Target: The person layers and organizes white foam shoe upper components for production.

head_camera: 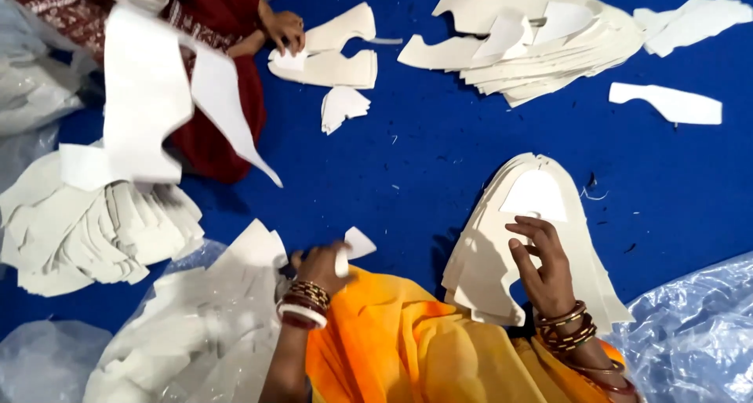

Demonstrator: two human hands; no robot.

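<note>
— White, thin sheet stuff, cut to curved shapes: how does it look to handle?

— Light and bendy, likely foam or stiff fabric. The left hand [320, 263] is closed on a small white scrap [357, 245] at 7 o'clock in the view; a pinch at its edge is enough, and it looks easy to crease.

— And the right hand [541, 268]?

— It is at 5 o'clock, fingers curled and half open, resting on the tall stack of white cut pieces [533, 230] over the orange cloth [392, 340]. The stack could slide; a flat palm on top or a grip at the long side seems safest.

— Any packaging?

— Clear plastic sheeting [690, 332] at 4 o'clock, more at 8 o'clock under a loose white pile [86, 230]. No labels or signs show. Another person's hand [284, 28] at 11 o'clock touches a smaller stack [329, 62] on the blue floor cloth [439, 152].
</note>
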